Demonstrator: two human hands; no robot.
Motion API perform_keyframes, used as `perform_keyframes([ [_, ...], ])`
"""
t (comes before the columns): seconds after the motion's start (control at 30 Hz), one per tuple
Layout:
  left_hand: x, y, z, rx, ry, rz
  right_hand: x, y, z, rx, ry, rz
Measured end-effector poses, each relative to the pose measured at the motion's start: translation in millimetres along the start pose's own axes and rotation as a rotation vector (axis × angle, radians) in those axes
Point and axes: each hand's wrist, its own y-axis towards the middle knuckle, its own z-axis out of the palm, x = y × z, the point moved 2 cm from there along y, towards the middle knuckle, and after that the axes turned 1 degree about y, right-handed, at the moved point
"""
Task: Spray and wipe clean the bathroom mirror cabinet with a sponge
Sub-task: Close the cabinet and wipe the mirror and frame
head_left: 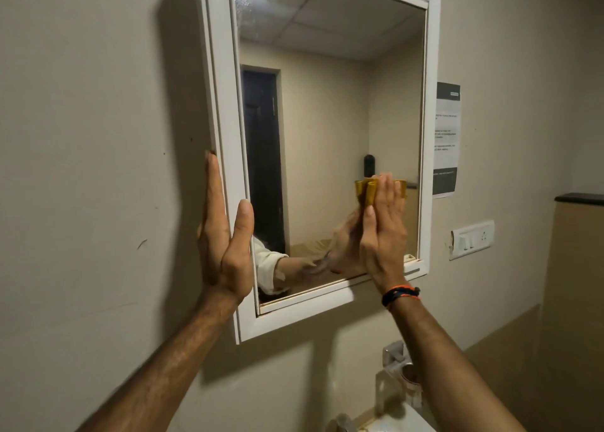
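The white-framed mirror cabinet (431,104) hangs on the beige wall, its glass reflecting a dark door and ceiling tiles. My left hand (225,235) lies flat along the cabinet's left side, fingers straight up against the frame and thumb over its front edge. My right hand (384,229) presses a yellow sponge (366,189) flat against the lower right of the mirror glass, fingers straight. Only the sponge's top edge shows above my fingers. A foggy smear sits at the mirror's top left corner. No spray bottle is in view.
A paper notice (446,137) is stuck to the wall right of the cabinet. Below it is a white switch plate (472,239). A chrome tap (397,358) and the white basin (402,422) lie under the cabinet. A dark ledge (580,199) juts out at far right.
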Motion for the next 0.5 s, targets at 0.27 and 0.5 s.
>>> perform_keyframes([
  [0.27,-2,-1,2,-0.019,0.03,0.003,-40,13,-24,-0.022,0.036,0.089],
  [0.5,-3,-1,3,-0.022,0.05,0.022,-43,-14,-19,0.036,-0.031,0.153],
])
